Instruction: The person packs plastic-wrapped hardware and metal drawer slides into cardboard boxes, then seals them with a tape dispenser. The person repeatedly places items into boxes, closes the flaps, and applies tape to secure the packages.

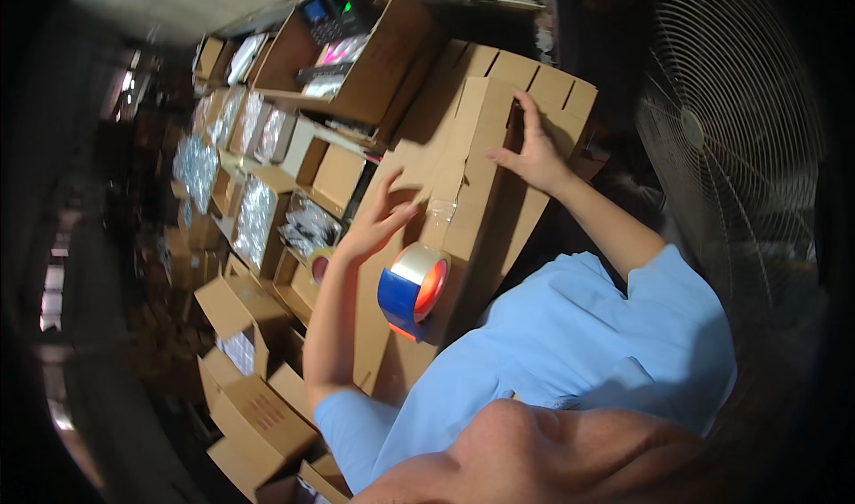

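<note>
A long closed cardboard carton (475, 163) lies on flat, slotted cardboard sheets (534, 76). My right hand (534, 153) spans the carton's far right part, its thumb and fingertips spread against the cardboard. Above the cardboard on the left is my left hand (381, 223), fingers apart and nothing in them; whether it touches the surface is unclear. Nearer my body, a blue and orange tape dispenser (399, 303) with a roll of clear tape stands on the carton. A strip of clear tape (442, 210) shows on the carton between the dispenser and my hands.
Open cardboard boxes (334, 170), some with plastic-wrapped goods (255, 217), line the left side. A tape roll (320, 265) is among them. A keypad device with a screen (334, 11) sits on a large box beyond. A large caged fan (695, 127) stands at right.
</note>
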`<move>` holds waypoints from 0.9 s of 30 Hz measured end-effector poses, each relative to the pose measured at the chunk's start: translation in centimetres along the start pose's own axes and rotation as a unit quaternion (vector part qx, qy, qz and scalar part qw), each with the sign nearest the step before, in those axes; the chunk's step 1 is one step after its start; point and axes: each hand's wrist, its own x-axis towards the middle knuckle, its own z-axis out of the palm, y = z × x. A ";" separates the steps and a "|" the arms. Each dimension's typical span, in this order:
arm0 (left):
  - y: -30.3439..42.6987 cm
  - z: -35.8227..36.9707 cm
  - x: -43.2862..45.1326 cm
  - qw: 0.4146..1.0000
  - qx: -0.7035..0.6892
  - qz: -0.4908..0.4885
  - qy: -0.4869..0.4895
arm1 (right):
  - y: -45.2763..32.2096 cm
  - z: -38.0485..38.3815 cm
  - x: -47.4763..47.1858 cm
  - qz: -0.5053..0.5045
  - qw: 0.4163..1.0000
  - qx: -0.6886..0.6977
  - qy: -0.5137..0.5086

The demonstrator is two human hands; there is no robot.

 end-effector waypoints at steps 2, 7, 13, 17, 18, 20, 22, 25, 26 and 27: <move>0.9 1.5 6.4 0.993 -0.018 0.111 -0.038 | -0.9 1.5 1.0 -0.003 0.999 0.044 0.004; 4.0 4.4 13.2 0.971 -0.161 0.141 -0.107 | 0.1 1.6 1.5 0.015 0.976 0.218 -0.020; 4.1 7.4 13.8 0.956 -0.202 0.105 -0.184 | -1.3 1.0 -3.8 0.026 0.991 0.008 0.134; 3.2 8.5 14.8 0.958 -0.150 0.163 -0.181 | -2.9 0.2 -5.6 0.049 0.976 -0.094 0.189; 3.7 8.5 14.8 0.957 -0.168 0.138 -0.192 | -2.6 0.1 -5.6 0.029 0.964 -0.163 0.207; 4.1 8.5 15.1 0.957 -0.176 0.087 -0.211 | -2.1 -0.8 -5.6 0.075 0.970 -0.154 0.173; 3.7 8.0 15.8 0.962 -0.152 0.030 -0.224 | -2.0 -1.3 -5.2 0.097 0.967 -0.208 0.113; 3.1 7.8 15.4 0.987 -0.093 0.049 -0.125 | -2.1 -2.1 -4.2 0.134 0.961 -0.238 0.046; 3.4 7.6 15.5 0.984 -0.069 0.059 -0.154 | -2.3 -2.3 -3.9 0.148 0.959 -0.240 0.028; 3.5 7.4 15.7 0.984 -0.058 0.048 -0.164 | -2.6 -2.5 -3.6 0.158 0.957 -0.243 0.010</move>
